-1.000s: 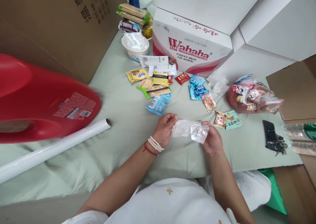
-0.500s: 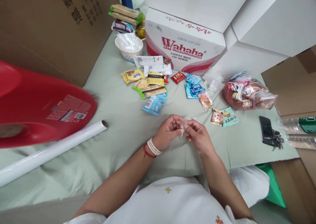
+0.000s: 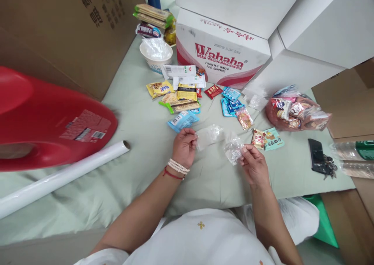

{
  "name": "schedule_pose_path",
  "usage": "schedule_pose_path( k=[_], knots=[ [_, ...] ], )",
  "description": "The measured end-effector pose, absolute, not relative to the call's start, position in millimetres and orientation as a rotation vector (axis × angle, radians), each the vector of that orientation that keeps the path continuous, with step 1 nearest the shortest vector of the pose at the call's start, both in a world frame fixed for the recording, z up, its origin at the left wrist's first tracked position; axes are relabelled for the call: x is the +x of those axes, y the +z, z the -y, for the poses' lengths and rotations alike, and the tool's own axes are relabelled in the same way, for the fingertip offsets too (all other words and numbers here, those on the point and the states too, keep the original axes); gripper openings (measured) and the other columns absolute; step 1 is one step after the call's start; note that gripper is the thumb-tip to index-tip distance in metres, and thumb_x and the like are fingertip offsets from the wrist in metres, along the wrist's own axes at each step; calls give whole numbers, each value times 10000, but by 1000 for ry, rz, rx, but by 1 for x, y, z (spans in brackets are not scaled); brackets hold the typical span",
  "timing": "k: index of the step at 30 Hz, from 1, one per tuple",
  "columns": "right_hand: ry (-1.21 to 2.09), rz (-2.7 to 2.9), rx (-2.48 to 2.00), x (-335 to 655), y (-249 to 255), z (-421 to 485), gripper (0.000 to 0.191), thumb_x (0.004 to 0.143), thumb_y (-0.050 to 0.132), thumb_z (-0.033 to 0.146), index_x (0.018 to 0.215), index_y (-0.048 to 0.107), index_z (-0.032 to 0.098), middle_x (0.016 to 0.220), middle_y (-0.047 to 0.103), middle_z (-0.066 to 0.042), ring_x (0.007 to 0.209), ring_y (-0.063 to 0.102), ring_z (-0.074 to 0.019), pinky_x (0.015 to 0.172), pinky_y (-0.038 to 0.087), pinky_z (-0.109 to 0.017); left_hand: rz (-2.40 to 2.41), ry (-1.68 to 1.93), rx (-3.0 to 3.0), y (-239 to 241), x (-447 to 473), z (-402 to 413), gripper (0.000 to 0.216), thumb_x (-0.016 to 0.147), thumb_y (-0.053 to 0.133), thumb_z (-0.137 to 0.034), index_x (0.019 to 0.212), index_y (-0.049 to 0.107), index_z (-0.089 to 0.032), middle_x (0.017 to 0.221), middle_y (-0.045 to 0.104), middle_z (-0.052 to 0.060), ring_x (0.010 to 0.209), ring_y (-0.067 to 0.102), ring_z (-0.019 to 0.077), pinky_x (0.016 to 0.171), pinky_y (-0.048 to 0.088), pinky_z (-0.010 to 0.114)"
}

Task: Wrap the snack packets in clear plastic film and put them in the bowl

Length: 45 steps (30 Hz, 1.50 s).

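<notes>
My left hand (image 3: 183, 146) pinches one clear plastic bag (image 3: 209, 134) above the pale green cloth (image 3: 140, 167). My right hand (image 3: 253, 161) pinches a second crumpled clear plastic bag (image 3: 233, 150) a little to the right. The two bags are apart, with a small gap between them. Just beyond my left hand lies a light blue snack packet (image 3: 182, 120). Small snack packets (image 3: 267, 138) lie just past my right hand.
Several snack packets (image 3: 178, 95) lie scattered mid-cloth below a Wahaha carton (image 3: 222, 58). A red bag of snacks (image 3: 296, 111) sits at right, near a phone with keys (image 3: 318, 156). A red plastic stool (image 3: 43, 121) and a white roll (image 3: 64, 175) lie at left. A paper bowl (image 3: 156, 54) stands behind.
My hands were pinched together at the centre half a second ago; now they have drawn apart, each holding a separate clear bag.
</notes>
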State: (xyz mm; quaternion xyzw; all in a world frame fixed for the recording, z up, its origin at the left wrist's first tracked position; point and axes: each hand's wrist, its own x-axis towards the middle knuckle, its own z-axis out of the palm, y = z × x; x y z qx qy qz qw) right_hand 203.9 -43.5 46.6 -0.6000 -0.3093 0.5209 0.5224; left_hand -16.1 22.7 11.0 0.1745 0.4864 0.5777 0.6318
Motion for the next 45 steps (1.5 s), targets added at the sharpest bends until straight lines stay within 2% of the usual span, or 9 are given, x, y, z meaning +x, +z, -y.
schedule_pose_path(
  k=[4,6,11,18,24,27,31,40,45],
  knots=[
    [1278,662,-1504,205,47,49,347,684,890,466,840,715,210,647,522,32,530,414,-90,405,290,-191,-1593,1640,1079,23,-11,0,251,711,770,-268,923,645,-221,987,635,53,909,581,196,772,475,325],
    [1276,680,-1535,201,47,52,337,699,877,476,850,729,213,644,527,32,524,412,-91,399,289,-193,-1455,1513,1453,33,-3,19,140,783,748,-304,870,668,-230,948,651,69,929,595,227,846,467,374],
    [1275,880,-1527,190,47,59,273,790,807,484,900,768,237,653,587,25,527,450,-106,484,391,-244,-1131,1072,1593,41,28,43,182,829,744,-398,839,680,-229,752,624,32,749,568,199,748,436,332],
    [1320,845,-1444,199,44,65,273,757,842,475,851,777,228,671,599,16,573,458,-112,531,398,-243,-1048,1033,1182,33,17,33,268,869,690,-441,772,637,-196,685,548,-21,644,476,128,632,384,261],
    [1485,709,-1345,201,51,70,479,813,714,679,917,743,212,855,653,-51,689,533,-145,449,393,-205,-1172,945,1619,43,9,47,197,886,678,-327,733,658,-204,669,570,-14,641,488,132,659,368,266],
    [1524,803,-1336,194,55,66,471,782,753,666,897,722,211,809,634,-26,655,514,-134,460,404,-213,-1171,884,1749,43,15,54,213,893,658,-302,702,648,-206,661,575,-6,650,496,141,673,366,274],
    [1545,882,-1300,192,50,63,431,740,821,596,756,667,193,659,524,33,558,408,-95,488,372,-222,-1170,851,1561,39,13,59,270,848,722,-392,687,629,-196,654,557,-15,627,472,130,636,361,262],
    [1537,826,-1347,221,23,97,412,836,743,587,779,605,203,722,507,22,613,425,-115,556,384,-238,-1431,898,971,25,-45,78,448,777,743,-597,753,576,-182,592,432,-70,552,351,91,532,289,224],
    [1459,1112,-1335,228,23,110,366,924,652,564,820,644,213,969,654,-55,871,592,-185,750,468,-281,-1661,821,1342,38,-65,93,366,859,648,-553,943,629,-197,896,656,43,787,597,182,721,494,306]
  ],
)
